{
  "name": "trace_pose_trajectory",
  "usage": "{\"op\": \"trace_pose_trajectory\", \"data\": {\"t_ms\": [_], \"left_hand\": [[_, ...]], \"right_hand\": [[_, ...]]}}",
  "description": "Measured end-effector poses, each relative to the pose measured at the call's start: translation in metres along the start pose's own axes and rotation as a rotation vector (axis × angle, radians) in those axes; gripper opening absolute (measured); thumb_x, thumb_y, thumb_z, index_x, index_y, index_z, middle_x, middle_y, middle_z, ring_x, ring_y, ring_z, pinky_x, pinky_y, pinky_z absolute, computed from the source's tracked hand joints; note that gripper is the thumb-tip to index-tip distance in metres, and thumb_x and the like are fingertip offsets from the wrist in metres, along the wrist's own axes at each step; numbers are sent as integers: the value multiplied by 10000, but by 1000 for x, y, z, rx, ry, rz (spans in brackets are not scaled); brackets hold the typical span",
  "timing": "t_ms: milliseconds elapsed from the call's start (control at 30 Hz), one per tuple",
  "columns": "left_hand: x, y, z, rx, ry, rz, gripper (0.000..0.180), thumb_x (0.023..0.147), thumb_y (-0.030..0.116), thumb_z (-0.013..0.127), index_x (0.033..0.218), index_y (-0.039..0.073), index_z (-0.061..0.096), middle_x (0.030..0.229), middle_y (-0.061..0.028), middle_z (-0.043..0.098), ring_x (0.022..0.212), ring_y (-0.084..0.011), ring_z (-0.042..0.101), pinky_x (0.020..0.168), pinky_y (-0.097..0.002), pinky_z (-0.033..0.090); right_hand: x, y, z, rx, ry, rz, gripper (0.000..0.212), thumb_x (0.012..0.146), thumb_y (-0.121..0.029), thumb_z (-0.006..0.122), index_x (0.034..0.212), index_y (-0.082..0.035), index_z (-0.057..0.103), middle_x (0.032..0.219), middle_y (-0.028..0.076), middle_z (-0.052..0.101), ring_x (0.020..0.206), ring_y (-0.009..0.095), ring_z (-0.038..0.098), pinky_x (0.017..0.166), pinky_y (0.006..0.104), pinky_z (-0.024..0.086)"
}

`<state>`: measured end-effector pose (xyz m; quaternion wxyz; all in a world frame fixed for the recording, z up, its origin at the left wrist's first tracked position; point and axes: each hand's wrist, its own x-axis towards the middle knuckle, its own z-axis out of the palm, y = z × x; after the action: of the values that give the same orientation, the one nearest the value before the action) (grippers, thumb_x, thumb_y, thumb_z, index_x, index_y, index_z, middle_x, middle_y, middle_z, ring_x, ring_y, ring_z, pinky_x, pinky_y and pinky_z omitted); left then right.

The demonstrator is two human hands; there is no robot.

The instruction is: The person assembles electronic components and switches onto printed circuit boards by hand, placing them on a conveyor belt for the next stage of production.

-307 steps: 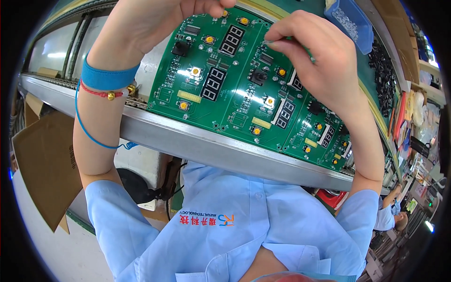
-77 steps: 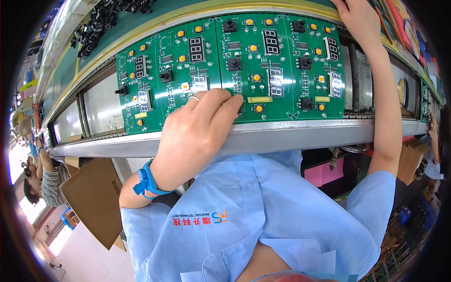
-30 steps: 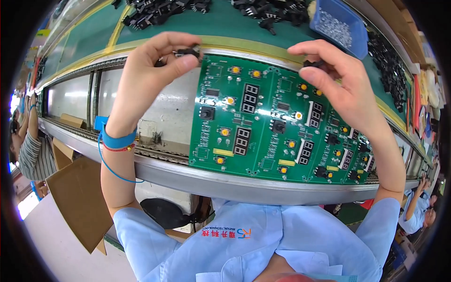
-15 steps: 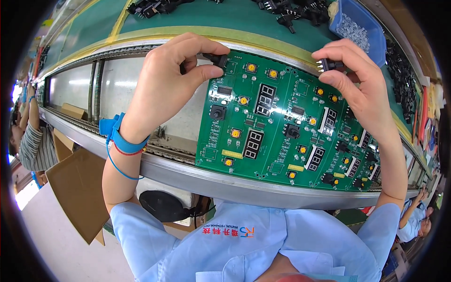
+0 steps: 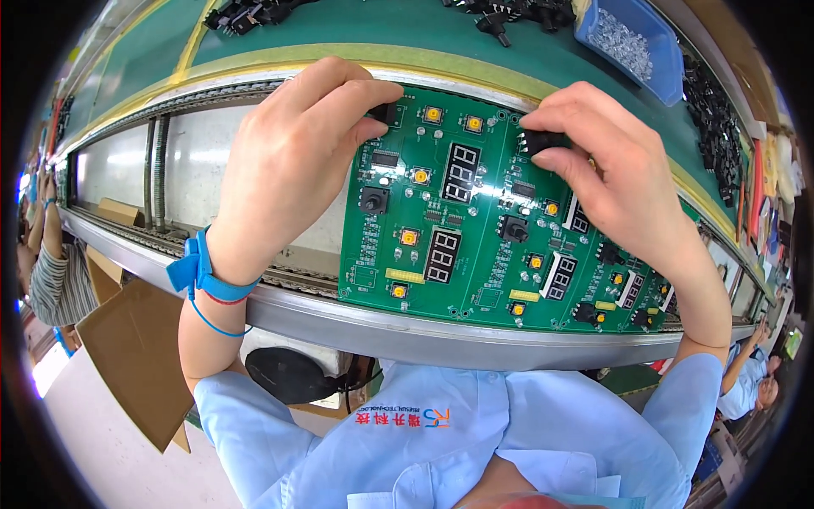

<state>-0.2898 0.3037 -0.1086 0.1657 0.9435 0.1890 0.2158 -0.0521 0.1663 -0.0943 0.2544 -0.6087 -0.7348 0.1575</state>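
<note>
A green circuit board (image 5: 471,310) lies across the metal rails below my hands, carrying digit displays (image 5: 443,255), yellow-topped buttons (image 5: 409,237) and black square parts with a central shaft (image 5: 373,201). At its upper left corner, my left hand (image 5: 284,157) pinches a black component (image 5: 384,113) against the board; whether its pins sit in the holes is hidden. Over the upper middle, my right hand (image 5: 606,170) grips another black component (image 5: 543,141) between thumb and fingers, its metal pins facing left. A blue wrist strap (image 5: 222,270) circles my left wrist.
Beyond the rail, a green work surface (image 5: 339,38) bears heaps of black pinned parts (image 5: 509,13). A blue bin (image 5: 670,72) holds small clear pieces. Brown cardboard (image 5: 131,365) stands at lower left. Other people are at both sides.
My right hand has moved left and slightly down with its black component, which is now over the board's upper middle. My left hand stays at the corner; the whole view has shifted a little.
</note>
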Motion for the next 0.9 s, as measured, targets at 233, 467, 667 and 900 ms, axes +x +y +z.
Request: {"op": "trace_pose_trajectory", "data": {"t_ms": [233,467,667,900], "left_hand": [[0,0,1,49,-2,24,270,755,-16,698,1016,48,677,957,-75,640,769,-231,633,648,-305,508],[2,-2,0,-21,-32,60,305,783,-35,670,1077,44,678,984,-91,644,755,-212,622,642,-289,498],[6,-5,-15,-420,-33,-346,328,847,55,642,1175,54,631,941,11,619,689,-84,474,675,-200,409],[-2,-29,-19,-1172,44,-546,312,905,-6,528,1215,-40,529,1172,-77,541,924,-106,561,873,-227,443]], "right_hand": [[-3,-5,5,-219,-9,1,168,748,-66,695,896,-38,621,869,66,557,774,278,612,612,391,494],[-4,-7,6,-330,-30,-25,192,758,-129,705,913,-39,636,852,63,562,759,262,617,599,384,493],[17,-2,-9,-173,112,-57,281,769,-52,719,1041,-48,648,988,39,630,700,169,577,605,275,458],[60,0,0,-368,-9,11,271,800,-56,655,1056,-19,575,1032,123,526,864,320,604,694,379,506]]}}
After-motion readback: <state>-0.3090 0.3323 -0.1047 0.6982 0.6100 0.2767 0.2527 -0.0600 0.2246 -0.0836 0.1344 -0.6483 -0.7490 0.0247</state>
